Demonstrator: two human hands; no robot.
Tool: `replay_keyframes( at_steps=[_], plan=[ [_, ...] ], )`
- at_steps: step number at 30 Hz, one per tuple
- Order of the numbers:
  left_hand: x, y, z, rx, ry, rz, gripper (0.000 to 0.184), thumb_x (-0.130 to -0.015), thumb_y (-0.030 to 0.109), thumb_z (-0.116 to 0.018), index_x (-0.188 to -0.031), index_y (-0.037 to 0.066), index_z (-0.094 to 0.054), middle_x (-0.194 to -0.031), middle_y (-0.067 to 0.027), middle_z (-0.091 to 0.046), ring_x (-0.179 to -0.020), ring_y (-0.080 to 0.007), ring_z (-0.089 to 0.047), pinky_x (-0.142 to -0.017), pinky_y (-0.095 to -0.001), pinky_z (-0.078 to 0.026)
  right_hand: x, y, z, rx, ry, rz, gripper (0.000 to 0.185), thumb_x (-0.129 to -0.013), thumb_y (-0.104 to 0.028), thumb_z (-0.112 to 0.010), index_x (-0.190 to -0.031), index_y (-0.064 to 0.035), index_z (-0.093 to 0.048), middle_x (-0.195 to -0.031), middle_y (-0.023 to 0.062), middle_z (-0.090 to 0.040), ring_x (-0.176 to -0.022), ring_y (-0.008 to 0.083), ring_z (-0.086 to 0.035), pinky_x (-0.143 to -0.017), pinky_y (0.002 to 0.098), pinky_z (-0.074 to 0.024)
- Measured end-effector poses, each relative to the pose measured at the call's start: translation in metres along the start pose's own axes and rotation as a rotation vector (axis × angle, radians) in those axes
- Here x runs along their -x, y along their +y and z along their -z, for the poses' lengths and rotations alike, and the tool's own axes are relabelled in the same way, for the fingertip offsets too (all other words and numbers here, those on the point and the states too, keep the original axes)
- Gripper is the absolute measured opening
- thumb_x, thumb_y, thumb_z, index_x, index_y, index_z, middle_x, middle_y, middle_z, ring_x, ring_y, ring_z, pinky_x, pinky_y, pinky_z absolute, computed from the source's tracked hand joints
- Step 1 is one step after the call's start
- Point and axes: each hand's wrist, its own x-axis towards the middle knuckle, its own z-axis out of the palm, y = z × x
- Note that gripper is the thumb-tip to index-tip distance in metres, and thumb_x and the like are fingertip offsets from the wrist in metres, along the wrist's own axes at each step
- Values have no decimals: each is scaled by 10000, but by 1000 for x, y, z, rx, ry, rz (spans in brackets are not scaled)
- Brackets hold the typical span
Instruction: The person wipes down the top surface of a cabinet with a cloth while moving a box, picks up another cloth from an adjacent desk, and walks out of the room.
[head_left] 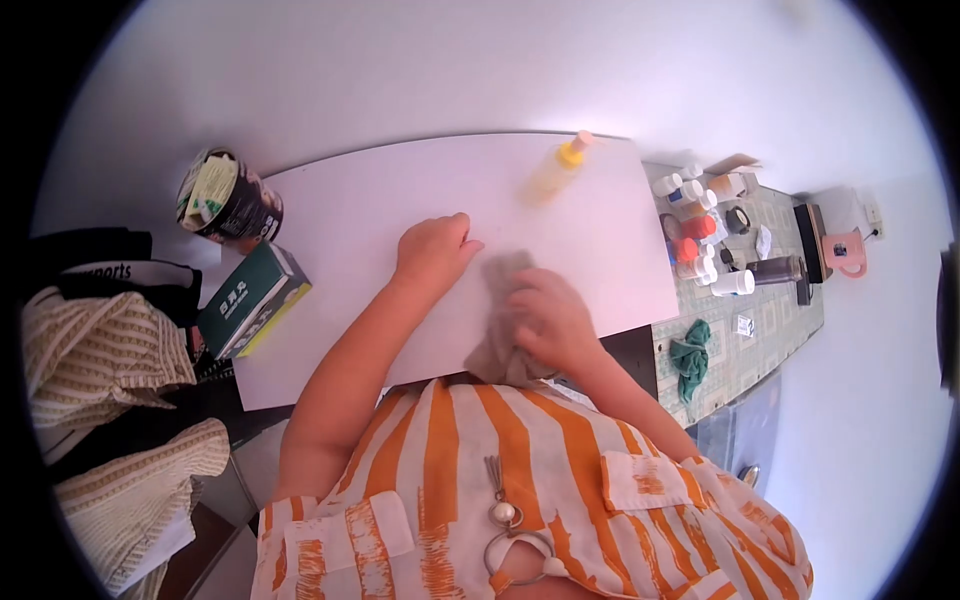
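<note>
Cloth (pixel 490 350): lying on the white desk (pixel 360 215), right of its middle, running up from the near edge.
Long axis: pointing roughly near edge to far edge, with the near end reaching the striped shirt (pixel 460 430); can't tell if it's hanging over the edge, as the shirt is hiding that part.
Right hand (pixel 548 315): the nearer one, pressing on the cloth from its right side; fingers bending over it, holding a bunched fold. Hand and cloth are both showing some blur.
Left hand (pixel 435 248): resting on the desk, up and left of the cloth's far end, thumb pointing at it; sitting just beside, seemingly not touching. Fingers curling in, narrow; can't tell if the palm is hiding anything.
Cloth look: grey-brown, soft, crumpling into loose folds, widening toward the near edge; far end blurring out.
Far-right corner: bottle (pixel 553 178) with a yellow collar and pinkish top is standing near it, well apart from both hands.
Left edge: green box (pixel 253 300) is sitting along it; dark tub (pixel 230 200) is standing by the far-left corner.
Past right edge: side table (pixel 735 335) is carrying small capped bottles (pixel 690 195) and a green rag (pixel 692 360).
</note>
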Motion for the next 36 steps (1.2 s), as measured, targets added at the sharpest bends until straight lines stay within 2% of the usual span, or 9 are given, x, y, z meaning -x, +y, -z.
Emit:
replay_keyframes(
  at_steps=[3,6,9,16,18,25,27,31,36],
  plan=[
    [-20,2,-12,-131,-32,21,235,-800,267,-632,-759,51,-550,-713,-124,-611,-699,-314,-585,-612,-413,-441,19,40,19,111,297,-179,252,-656,-87,-610,-906,-57,-619,-1119,145,-558,-1059,330,-508,-901,409,-421],
    [-30,5,-18,-168,-16,71,224,-813,264,-615,-766,53,-559,-724,-124,-617,-718,-314,-590,-617,-411,-446,18,62,29,117,374,-285,260,-678,-104,-617,-934,-54,-626,-1127,149,-555,-1052,344,-492,-913,405,-409],
    [-39,5,-19,-150,15,124,216,-829,260,-594,-770,54,-562,-729,-123,-619,-726,-322,-590,-628,-420,-449,13,65,29,138,374,-276,261,-684,-107,-617,-939,-54,-626,-1130,146,-555,-1049,345,-489,-911,407,-407],
    [-32,9,-14,-167,-91,57,196,-837,232,-580,-783,44,-560,-747,-145,-618,-737,-338,-588,-649,-428,-451,16,66,26,112,436,-248,255,-686,-112,-626,-936,-61,-628,-1125,139,-558,-1046,341,-491,-901,411,-411],
    [-45,1,-7,-157,-57,164,205,-830,233,-588,-779,37,-560,-746,-157,-618,-735,-342,-591,-653,-431,-451,17,65,27,116,441,-241,251,-686,-114,-631,-932,-63,-628,-1121,136,-559,-1038,341,-495,-897,409,-412],
    [-40,9,-7,-203,-164,66,199,-830,231,-587,-783,38,-575,-753,-160,-625,-731,-344,-592,-652,-433,-451,15,66,25,117,473,-250,234,-687,-123,-638,-915,-68,-629,-1110,124,-562,-1022,335,-503,-885,403,-419],
    [-50,6,-5,-139,-133,161,199,-830,233,-588,-780,41,-580,-746,-158,-624,-721,-342,-590,-647,-426,-451,16,66,25,106,478,-232,230,-688,-126,-638,-910,-69,-629,-1106,119,-562,-1025,332,-499,-879,405,-420],
    [-42,9,-16,-205,-121,46,207,-830,237,-588,-769,40,-577,-731,-153,-620,-709,-338,-587,-632,-413,-450,15,67,23,108,481,-256,227,-689,-130,-639,-908,-72,-630,-1106,117,-562,-1021,333,-501,-877,407,-420],
    [-50,12,-14,-189,-110,127,208,-834,241,-579,-766,44,-580,-732,-145,-623,-711,-334,-590,-626,-416,-453,18,69,22,106,496,-229,243,-694,-144,-644,-930,-85,-630,-1108,114,-563,-1025,336,-502,-869,413,-422]
  ],
)
